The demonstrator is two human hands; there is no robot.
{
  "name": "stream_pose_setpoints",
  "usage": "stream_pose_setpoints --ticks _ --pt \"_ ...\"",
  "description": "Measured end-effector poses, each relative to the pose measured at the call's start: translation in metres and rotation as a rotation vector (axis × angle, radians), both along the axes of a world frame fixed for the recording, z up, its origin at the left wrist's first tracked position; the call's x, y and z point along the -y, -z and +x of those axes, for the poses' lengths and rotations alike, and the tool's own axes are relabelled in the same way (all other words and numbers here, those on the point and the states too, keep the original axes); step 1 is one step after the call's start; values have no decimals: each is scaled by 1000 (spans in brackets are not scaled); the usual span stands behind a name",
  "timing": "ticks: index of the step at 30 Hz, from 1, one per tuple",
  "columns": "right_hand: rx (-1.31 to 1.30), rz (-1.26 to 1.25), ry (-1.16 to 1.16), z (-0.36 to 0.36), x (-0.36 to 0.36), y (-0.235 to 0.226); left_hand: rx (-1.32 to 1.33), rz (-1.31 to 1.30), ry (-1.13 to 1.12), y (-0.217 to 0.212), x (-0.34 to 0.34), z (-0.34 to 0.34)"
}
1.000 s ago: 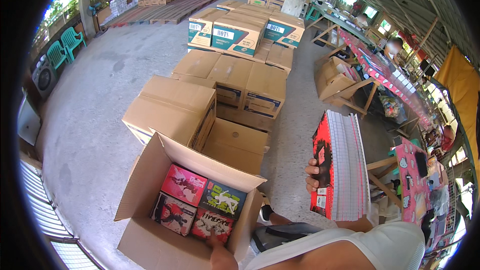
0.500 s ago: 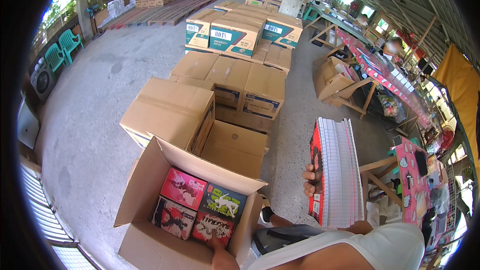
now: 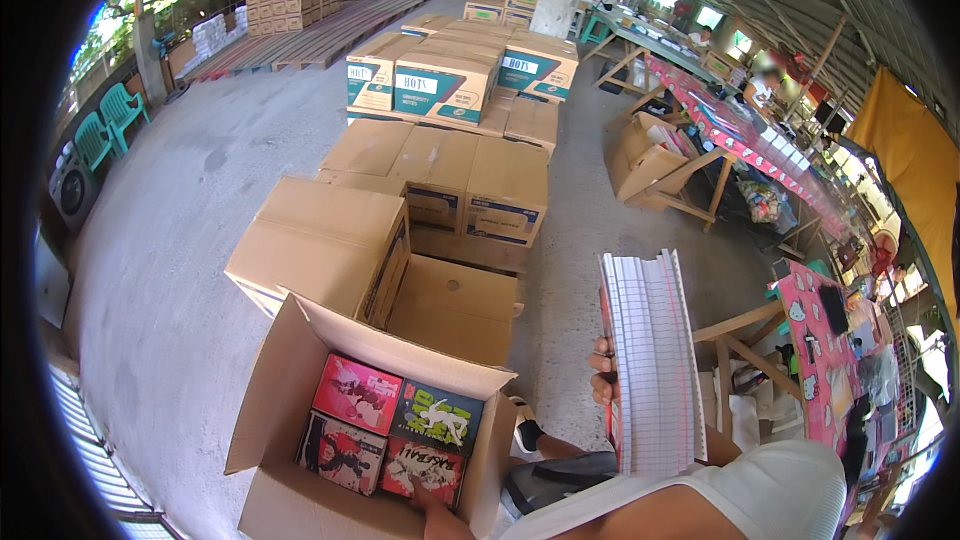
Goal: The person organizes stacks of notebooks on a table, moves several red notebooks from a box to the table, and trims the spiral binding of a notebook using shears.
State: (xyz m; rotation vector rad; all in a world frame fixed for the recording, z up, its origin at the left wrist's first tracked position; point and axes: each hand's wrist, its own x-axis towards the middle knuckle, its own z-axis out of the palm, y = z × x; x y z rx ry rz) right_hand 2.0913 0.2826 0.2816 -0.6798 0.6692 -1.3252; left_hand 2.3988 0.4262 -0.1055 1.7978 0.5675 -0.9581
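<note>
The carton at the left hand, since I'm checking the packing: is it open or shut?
Open: the carton's flaps stand spread, and notebooks show inside, the left hand touching one.

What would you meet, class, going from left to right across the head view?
Two green plastic chairs → open brown cardboard box, with the bare left hand inside → fingers of the bare right hand → thick stack of white-paged notebooks → nearer pink patterned tabletop.

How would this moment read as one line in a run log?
Left hand: touching red notebooks in box | Right hand: gripping notebook stack outside box | Also in box: pink notebooks
</note>
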Motion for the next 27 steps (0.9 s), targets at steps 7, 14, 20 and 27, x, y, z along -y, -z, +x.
stream_pose_setpoints --ticks 7,14,20,27 --pt "-3 23 5 -3 -2 1 -495 -615 -62 4 -3 12" --pt "10 42 -11 -11 -5 5 -368 -613 15 19 -14 8" --pt "8 44 -1 -23 -8 0 -315 -439 85 -1 -7 2" --pt "72 57 -84 -26 -2 -13 -298 -612 69 -47 -11 21"
